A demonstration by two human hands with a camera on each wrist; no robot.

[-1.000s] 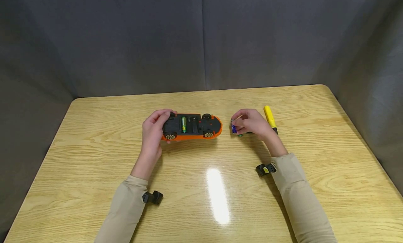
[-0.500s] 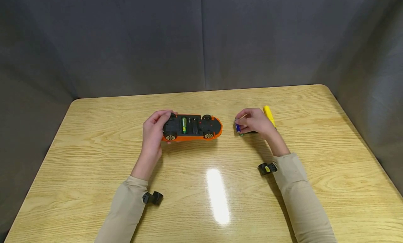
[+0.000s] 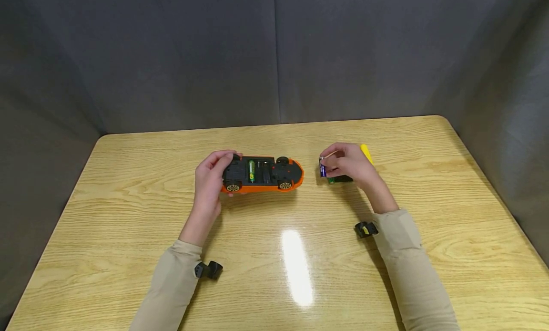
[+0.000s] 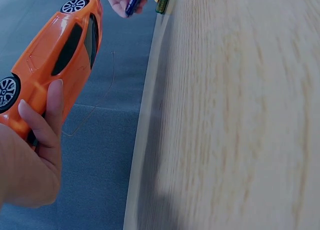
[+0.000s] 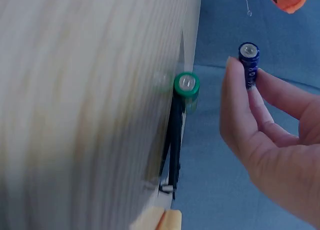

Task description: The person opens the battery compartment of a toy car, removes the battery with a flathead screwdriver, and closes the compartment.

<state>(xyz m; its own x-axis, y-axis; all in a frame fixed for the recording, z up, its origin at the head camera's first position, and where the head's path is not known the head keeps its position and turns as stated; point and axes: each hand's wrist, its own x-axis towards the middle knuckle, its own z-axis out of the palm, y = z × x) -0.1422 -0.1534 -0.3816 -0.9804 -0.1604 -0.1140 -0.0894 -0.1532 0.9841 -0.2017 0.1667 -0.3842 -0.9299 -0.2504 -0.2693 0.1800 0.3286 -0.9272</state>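
Observation:
My left hand [image 3: 208,181] grips one end of an orange toy car [image 3: 283,171] above the table, its black underside facing the head view. In the car's uncovered battery compartment [image 3: 266,171] lies a green battery [image 3: 251,170], with bare slots beside it. My right hand [image 3: 349,166] pinches a blue battery [image 5: 251,73] between thumb and fingers, off the nose end of the car. Beneath that hand, another green battery [image 5: 187,84] lies on the table by a flat black piece [image 3: 342,179], partly hidden by the hand in the head view.
Behind my right hand a yellow-handled tool [image 3: 366,152] lies on the wooden table [image 3: 128,202], mostly covered by the hand. Dark grey cloth [image 3: 193,59] hangs behind the table and at both sides.
My right hand has shifted a little right and then slightly away from me, carrying the blue battery. My left hand and the car have stayed nearly still.

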